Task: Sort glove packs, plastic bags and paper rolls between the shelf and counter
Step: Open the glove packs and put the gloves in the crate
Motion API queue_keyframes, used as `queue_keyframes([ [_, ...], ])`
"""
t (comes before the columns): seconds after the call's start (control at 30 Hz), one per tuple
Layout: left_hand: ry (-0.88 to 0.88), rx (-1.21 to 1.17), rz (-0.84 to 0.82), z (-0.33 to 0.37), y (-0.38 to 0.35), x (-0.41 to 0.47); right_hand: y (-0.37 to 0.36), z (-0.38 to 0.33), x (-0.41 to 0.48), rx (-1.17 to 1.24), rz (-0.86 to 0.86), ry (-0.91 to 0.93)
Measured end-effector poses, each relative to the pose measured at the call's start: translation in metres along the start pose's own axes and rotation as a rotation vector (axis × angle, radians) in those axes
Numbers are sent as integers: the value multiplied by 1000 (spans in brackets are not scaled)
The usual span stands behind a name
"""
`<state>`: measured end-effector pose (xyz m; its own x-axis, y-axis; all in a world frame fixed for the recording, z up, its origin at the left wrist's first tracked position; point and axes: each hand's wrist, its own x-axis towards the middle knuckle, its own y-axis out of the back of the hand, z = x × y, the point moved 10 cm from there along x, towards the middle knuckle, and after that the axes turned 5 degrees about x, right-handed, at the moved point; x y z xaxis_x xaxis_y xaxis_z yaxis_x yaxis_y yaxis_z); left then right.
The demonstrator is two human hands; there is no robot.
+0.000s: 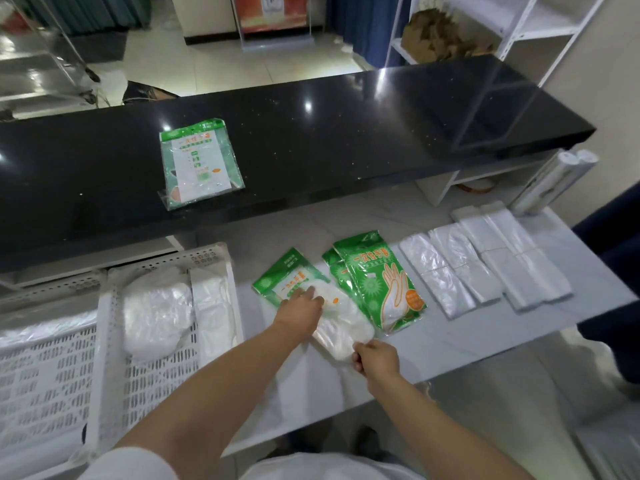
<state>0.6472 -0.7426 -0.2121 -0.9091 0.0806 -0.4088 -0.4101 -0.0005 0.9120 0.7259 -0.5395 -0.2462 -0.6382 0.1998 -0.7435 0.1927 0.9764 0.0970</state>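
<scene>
Lying on the white shelf [433, 341] below the glossy black tabletop [346, 133], a green-and-white plastic glove pack [289, 273] is pressed by the flat left hand [301, 311], its near end pinched by the right hand [375, 358].

Shop – dark counter [346, 126], white shelving [543, 31]

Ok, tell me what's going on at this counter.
A person is working on a green-and-white plastic glove pack lying on the white lower shelf. The left grip rests on the pack while the right grip pinches its near end. Two more green glove packs lie just beside it, then rows of folded clear plastic bags and white paper rolls at the far right end. One matching glove pack already lies on the black counter.
</scene>
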Motion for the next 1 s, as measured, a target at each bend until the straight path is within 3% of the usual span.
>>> queue_keyframes([
  [0.3, 47, -73, -4, 11, -6, -7, 23, 7, -11, -28, 0, 100],
  [0.5, 87, -146, -19, 4, -9, -16, 10, -5, -23, 75, -38, 162],
  [0.73, 20, -73, -115, 10, -31, -26, -5, 8, -5, -90, -40, 94],
  [1.0, 65, -102, -143, 0, -29, -34, -7, 3, -2, -320, 11, 110],
])
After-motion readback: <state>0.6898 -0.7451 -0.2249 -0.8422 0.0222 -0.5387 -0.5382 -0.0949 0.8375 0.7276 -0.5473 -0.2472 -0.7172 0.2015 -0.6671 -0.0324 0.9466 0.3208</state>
